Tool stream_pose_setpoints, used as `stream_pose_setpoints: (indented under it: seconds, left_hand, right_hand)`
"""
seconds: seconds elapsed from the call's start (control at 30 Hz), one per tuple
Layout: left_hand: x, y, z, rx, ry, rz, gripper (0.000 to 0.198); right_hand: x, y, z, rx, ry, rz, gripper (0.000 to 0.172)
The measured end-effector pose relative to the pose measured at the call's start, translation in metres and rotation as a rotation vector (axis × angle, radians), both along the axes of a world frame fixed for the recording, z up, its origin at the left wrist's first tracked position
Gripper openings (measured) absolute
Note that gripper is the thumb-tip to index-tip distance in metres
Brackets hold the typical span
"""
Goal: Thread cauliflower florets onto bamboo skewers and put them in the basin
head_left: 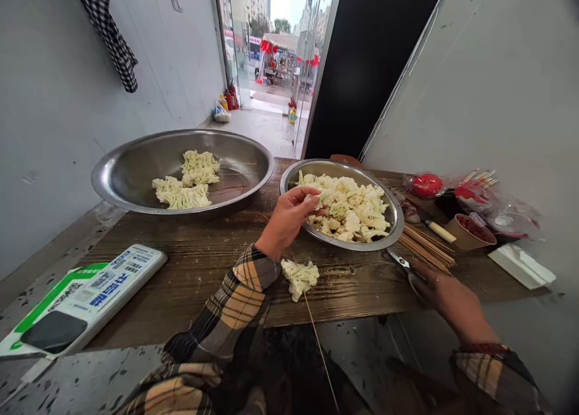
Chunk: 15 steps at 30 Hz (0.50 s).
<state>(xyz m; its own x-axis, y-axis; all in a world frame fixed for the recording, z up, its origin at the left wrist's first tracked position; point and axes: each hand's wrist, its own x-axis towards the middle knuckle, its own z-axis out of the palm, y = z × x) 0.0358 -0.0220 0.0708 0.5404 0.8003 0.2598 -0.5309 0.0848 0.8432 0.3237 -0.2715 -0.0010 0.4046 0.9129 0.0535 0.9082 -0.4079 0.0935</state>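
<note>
- Brown wood forms the table (pixel 190 252); a thin skewer (pixel 322 348) projects past its near edge, below a cauliflower piece (pixel 300 277) lying on the boards.
- Right hand (pixel 452 297): fingers partly curled at the handles of the scissors (pixel 398 258); from where I stand, I cannot tell whether the grip is closed.
- Left hand (pixel 287 219): thumb and fingers pinched together on a small pale floret (pixel 322 199), over the left side of the smaller steel bowl (pixel 348 244).
- Bundled sticks (pixel 425 246): right of this bowl, which contains loose cauliflower (pixel 355 207).
- Larger steel basin (pixel 129 177): left, containing cauliflower clusters (pixel 183 195).
- Red extinguishers (pixel 231 97): on the floor beside the doorway.
</note>
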Motion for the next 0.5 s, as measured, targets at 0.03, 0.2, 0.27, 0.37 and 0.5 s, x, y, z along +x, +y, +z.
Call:
stream_pose_setpoints:
  seconds: [0.03,0.2,0.27,0.37,0.5]
  left_hand:
    - [0.0,0.0,0.0,-0.001,0.0,-0.004,0.022]
    - [0.0,0.001,0.0,-0.006,-0.003,-0.006,0.022]
    - [0.001,0.002,0.0,-0.008,-0.005,0.0,0.022]
    - [0.001,0.002,0.0,-0.011,-0.01,0.007,0.022]
    - [0.0,0.003,0.001,-0.01,0.0,0.005,0.021]
  right_hand:
    - [0.001,0.0,0.001,0.014,-0.009,-0.006,0.043]
    - [0.005,-0.001,0.001,0.223,-0.031,0.073,0.04]
    - [-0.004,0.0,0.001,0.338,0.013,0.069,0.039]
    - [-0.042,0.009,0.0,0.39,0.215,0.151,0.034]
    - [-0.125,0.032,0.002,0.289,0.561,0.35,0.026]
